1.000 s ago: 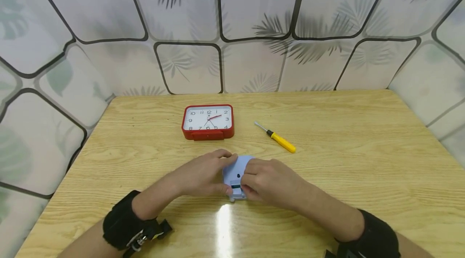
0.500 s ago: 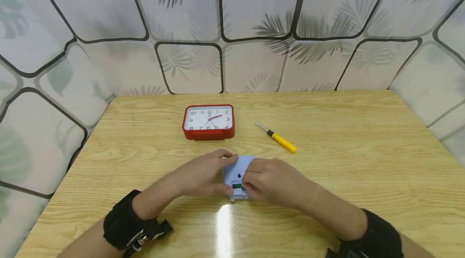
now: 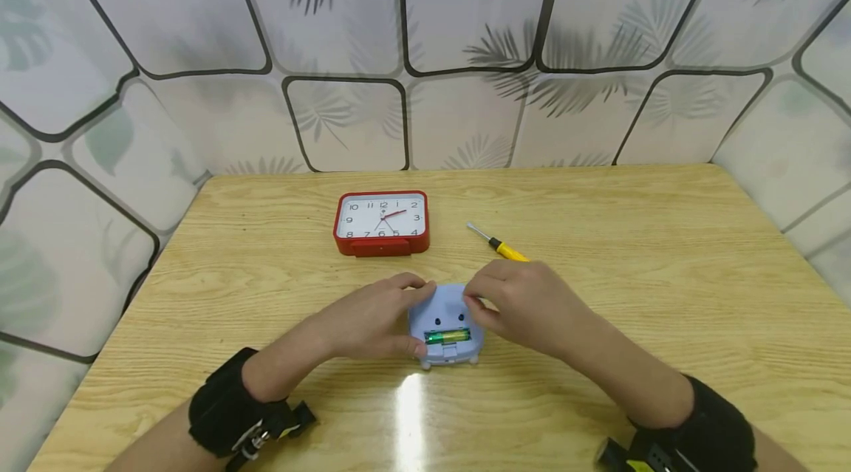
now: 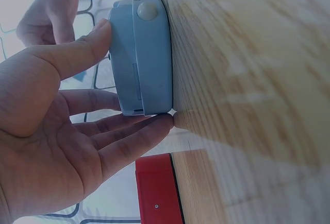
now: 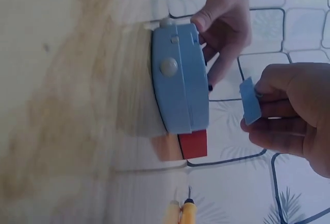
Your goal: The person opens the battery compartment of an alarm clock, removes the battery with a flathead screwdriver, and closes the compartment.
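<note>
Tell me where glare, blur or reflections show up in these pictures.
Head view: a bright glare streak on the tabletop, just below the blue device; left wrist view: hazy, with tabletop grain smeared; right wrist view: soft tabletop, mirroring the yellow screwdriver.

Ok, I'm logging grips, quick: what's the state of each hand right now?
Left hand: holding the light-blue device.
Right hand: closed, pinching a small blue cover.
</note>
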Demonstrator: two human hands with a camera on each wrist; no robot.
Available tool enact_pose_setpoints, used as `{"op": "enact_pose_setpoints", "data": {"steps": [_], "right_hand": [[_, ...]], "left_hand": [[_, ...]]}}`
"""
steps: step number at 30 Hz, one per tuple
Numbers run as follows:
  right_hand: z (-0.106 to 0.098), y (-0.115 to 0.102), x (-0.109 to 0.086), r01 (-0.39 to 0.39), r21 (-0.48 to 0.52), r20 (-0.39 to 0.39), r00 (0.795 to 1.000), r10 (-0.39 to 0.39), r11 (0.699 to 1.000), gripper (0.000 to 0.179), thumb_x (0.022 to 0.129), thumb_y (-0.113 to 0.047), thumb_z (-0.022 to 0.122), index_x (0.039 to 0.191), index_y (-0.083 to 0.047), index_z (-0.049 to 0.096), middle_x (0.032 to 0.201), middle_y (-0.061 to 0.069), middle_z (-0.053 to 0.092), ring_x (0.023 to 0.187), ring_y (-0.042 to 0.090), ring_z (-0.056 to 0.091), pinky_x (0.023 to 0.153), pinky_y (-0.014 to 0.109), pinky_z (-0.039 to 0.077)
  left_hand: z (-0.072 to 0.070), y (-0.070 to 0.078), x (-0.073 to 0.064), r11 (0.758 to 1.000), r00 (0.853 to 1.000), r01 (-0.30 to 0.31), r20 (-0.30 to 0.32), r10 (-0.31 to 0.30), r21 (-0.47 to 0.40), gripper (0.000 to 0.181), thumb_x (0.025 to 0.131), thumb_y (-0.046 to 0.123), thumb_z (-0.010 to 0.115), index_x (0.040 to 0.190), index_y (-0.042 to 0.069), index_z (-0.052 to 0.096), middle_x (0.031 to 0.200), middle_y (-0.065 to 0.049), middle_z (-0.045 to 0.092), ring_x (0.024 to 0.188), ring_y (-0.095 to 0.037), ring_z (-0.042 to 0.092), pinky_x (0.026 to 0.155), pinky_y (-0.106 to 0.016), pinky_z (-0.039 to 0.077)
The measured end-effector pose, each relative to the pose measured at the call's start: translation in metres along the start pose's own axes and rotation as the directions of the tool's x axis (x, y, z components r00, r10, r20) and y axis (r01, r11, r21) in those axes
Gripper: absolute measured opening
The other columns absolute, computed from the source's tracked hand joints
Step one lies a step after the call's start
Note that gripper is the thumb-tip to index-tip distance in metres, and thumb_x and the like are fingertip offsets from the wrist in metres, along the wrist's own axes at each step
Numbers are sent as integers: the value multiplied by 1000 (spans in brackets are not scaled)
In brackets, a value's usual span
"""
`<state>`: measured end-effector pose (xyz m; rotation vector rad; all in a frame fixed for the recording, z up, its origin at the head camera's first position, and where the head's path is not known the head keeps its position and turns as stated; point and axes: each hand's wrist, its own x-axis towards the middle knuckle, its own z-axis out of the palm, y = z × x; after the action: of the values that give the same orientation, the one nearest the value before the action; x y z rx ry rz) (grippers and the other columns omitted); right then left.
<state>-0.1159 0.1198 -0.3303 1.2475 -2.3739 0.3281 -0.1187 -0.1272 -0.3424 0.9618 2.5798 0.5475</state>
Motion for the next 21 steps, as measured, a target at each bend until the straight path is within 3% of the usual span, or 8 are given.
{"op": "enact_pose_setpoints", "data": {"steps": [8, 15, 21], "right_hand": [[3, 25, -4, -187, -80, 87, 977, 194, 979, 8, 81, -11, 77, 75, -13, 73, 71, -6, 68, 59, 6, 56, 50, 21, 47], [9, 38, -6, -278, -99, 267, 918, 295, 955, 15, 84, -11, 72, 70, -16, 70, 62, -9, 59, 54, 6, 44, 48, 24, 40], [13, 41, -7, -304, -146, 340, 878, 336, 941, 30, 84, -9, 68, 58, -17, 56, 55, -8, 42, 53, 9, 34, 48, 23, 30]], "left_hand": [[0, 2, -1, 1000, 1000, 23, 8, -23, 1, 85, 84, 39, 80, 151, 3, 42, 149, -13, 48, 130, -25, 52, 110, -41, 44], [0, 2, -1, 999, 999, 38, 13, -38, -2, 88, 83, 42, 80, 152, 5, 41, 150, -12, 47, 131, -24, 51, 110, -41, 43], [-1, 3, -1, 999, 999, 36, 15, -36, 2, 87, 84, 42, 79, 152, 5, 40, 150, -11, 47, 132, -24, 50, 111, -41, 43]]}}
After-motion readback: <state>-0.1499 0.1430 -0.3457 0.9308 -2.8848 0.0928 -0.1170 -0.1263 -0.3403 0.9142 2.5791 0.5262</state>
